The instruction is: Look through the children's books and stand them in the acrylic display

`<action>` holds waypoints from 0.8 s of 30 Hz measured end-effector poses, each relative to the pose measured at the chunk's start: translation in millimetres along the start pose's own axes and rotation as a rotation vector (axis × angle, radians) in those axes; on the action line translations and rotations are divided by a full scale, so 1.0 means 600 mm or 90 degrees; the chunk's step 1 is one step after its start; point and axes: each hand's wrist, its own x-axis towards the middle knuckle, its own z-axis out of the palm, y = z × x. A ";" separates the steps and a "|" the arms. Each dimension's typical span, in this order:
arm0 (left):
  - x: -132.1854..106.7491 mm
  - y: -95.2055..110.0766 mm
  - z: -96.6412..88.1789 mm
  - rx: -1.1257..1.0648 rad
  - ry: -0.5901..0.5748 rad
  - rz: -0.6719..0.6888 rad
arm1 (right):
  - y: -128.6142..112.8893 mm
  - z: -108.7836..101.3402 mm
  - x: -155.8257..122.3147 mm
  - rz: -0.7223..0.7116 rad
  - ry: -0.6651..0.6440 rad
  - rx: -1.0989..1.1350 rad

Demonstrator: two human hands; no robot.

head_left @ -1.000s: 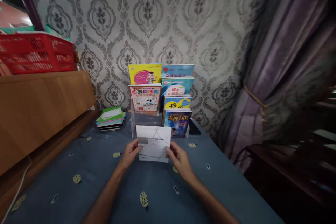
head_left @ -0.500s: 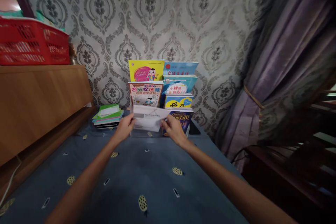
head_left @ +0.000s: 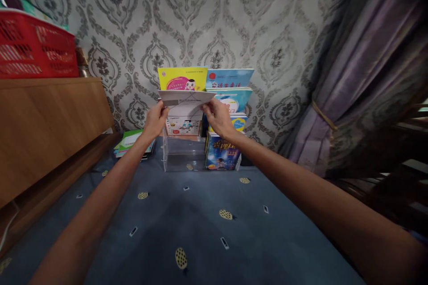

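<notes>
Both my hands hold a thin white booklet (head_left: 186,107) at its two side edges, tilted, in front of a clear tiered book stand (head_left: 183,163). My left hand (head_left: 155,121) pinches its left edge. At the right edge are the closed fingers of my right hand (head_left: 218,118). Behind the booklet, a picture-puzzle book (head_left: 184,126) is partly covered, and a yellow book (head_left: 182,79) rises above it. In the right column stand a light blue book (head_left: 230,78), a teal book (head_left: 238,99), a yellow-and-blue book (head_left: 239,123) and a dark blue book (head_left: 221,153).
A stack of thin books (head_left: 129,141) lies left of the stand, partly behind my left arm. The blue patterned cloth (head_left: 187,231) covers the surface. A wooden cabinet (head_left: 53,129) with a red basket (head_left: 40,46) is at left. A purple curtain (head_left: 354,62) hangs at right.
The booklet has moved up and tilted, in both hands. The stand's lower left tier, behind it before, now shows, while the picture-puzzle book's top is now covered.
</notes>
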 end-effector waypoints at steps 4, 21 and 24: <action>-0.005 -0.011 0.010 -0.009 0.005 -0.037 | 0.002 0.015 -0.008 0.015 0.003 -0.023; -0.036 -0.067 0.045 0.124 -0.002 -0.145 | 0.015 0.044 -0.002 0.105 -0.064 -0.110; -0.033 -0.073 0.048 0.102 0.007 -0.159 | 0.018 0.043 0.000 0.126 -0.045 -0.089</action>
